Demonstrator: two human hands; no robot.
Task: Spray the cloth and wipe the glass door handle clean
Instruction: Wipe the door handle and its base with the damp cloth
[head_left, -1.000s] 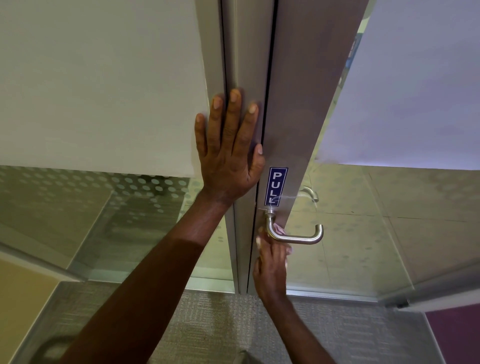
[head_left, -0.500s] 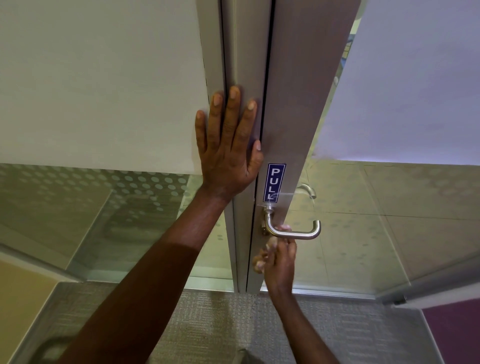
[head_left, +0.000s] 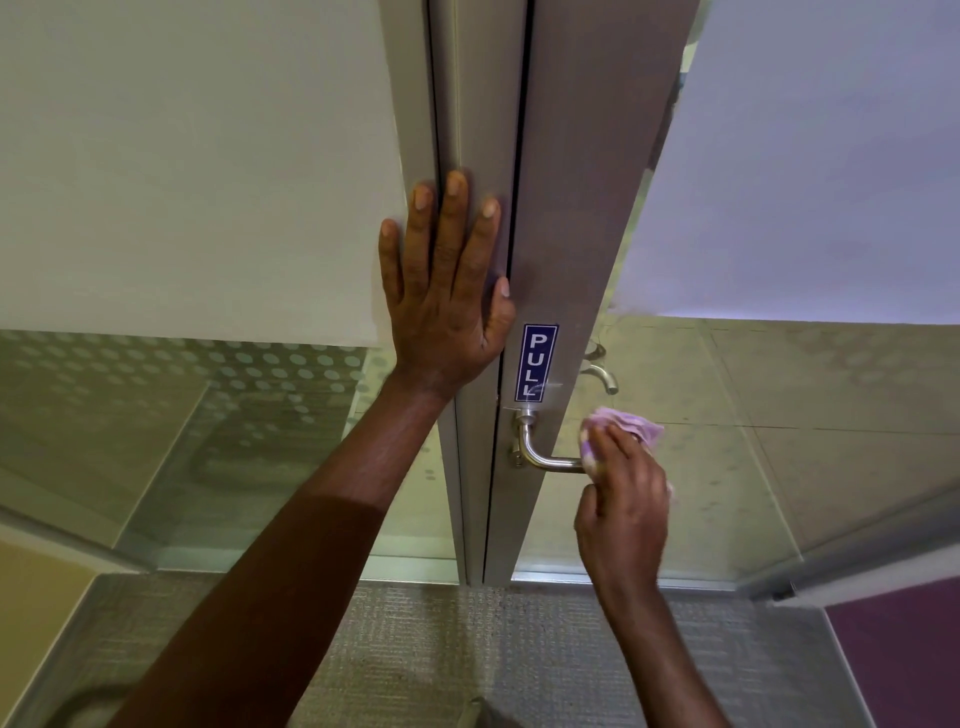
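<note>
A steel lever door handle (head_left: 545, 457) juts from the grey metal stile of the glass door (head_left: 566, 234), just under a blue PULL sticker (head_left: 537, 362). My right hand (head_left: 623, 509) is wrapped around the handle's outer end with a crumpled pink cloth (head_left: 631, 423) bunched between fingers and metal; that end of the handle is hidden. My left hand (head_left: 447, 291) lies flat with fingers spread on the door frame, above and left of the handle. No spray bottle is in view.
Frosted and dotted glass panel (head_left: 197, 208) stands to the left of the frame. A second lever (head_left: 602, 374) shows through the glass on the door's far side. Grey carpet (head_left: 467, 649) lies below, and a purple panel (head_left: 904, 654) sits at the bottom right.
My right hand has come up from below the handle's inner bend and slid right with the cloth, now gripping the outer end. My left hand has stayed flat on the frame.
</note>
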